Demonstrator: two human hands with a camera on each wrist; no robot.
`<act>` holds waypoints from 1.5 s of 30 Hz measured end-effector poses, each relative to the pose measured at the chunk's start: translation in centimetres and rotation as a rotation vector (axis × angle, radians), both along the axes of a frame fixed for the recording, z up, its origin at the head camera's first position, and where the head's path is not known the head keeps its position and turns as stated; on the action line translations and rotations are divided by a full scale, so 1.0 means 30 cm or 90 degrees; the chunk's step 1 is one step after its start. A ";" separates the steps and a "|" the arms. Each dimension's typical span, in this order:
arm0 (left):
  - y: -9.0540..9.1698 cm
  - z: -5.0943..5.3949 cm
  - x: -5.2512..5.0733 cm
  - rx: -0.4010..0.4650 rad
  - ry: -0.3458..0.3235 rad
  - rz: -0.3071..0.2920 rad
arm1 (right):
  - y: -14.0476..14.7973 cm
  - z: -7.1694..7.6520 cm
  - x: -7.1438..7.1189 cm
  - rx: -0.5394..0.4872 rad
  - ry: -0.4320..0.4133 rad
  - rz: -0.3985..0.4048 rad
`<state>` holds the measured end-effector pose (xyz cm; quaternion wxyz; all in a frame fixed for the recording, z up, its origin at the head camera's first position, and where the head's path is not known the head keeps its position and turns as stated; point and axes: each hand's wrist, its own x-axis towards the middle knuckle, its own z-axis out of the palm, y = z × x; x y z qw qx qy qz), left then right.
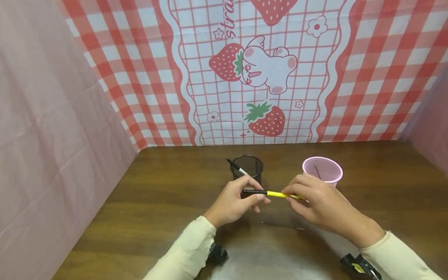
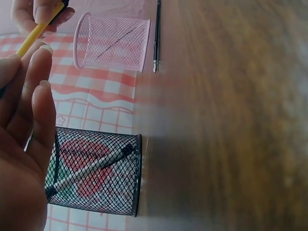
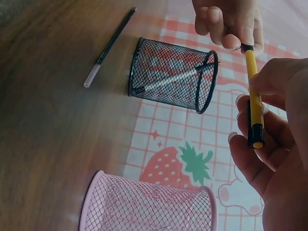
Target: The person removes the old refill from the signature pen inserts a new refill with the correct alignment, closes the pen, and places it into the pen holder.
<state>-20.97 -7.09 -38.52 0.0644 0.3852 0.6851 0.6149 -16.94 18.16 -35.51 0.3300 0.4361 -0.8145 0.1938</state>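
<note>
A yellow pen (image 3: 253,86) with black ends is held between both hands above the table. My left hand (image 1: 233,200) pinches its black end part (image 1: 254,192) between thumb and fingers. My right hand (image 1: 322,202) grips the yellow barrel (image 1: 275,194), with the thumb pressed along it in the right wrist view. Below the hands, a thin dark pen refill (image 2: 157,41) lies on the table. Just behind the left hand stands a black mesh pen holder (image 2: 96,168) with a white and black pen (image 2: 91,172) leaning inside. A pink mesh pen holder (image 1: 338,176) stands behind the right hand.
Inside the pink holder leans a thin dark stick (image 1: 317,171). The brown wooden table (image 1: 118,232) ends at a red and white checked strawberry cloth (image 1: 242,126). Pink cloth walls (image 1: 46,125) flank both sides. Black wrist devices (image 1: 217,254) hang under the sleeves.
</note>
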 end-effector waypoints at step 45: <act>0.014 0.013 0.024 0.068 -0.008 0.061 | -0.008 0.054 0.007 -0.099 -0.202 0.047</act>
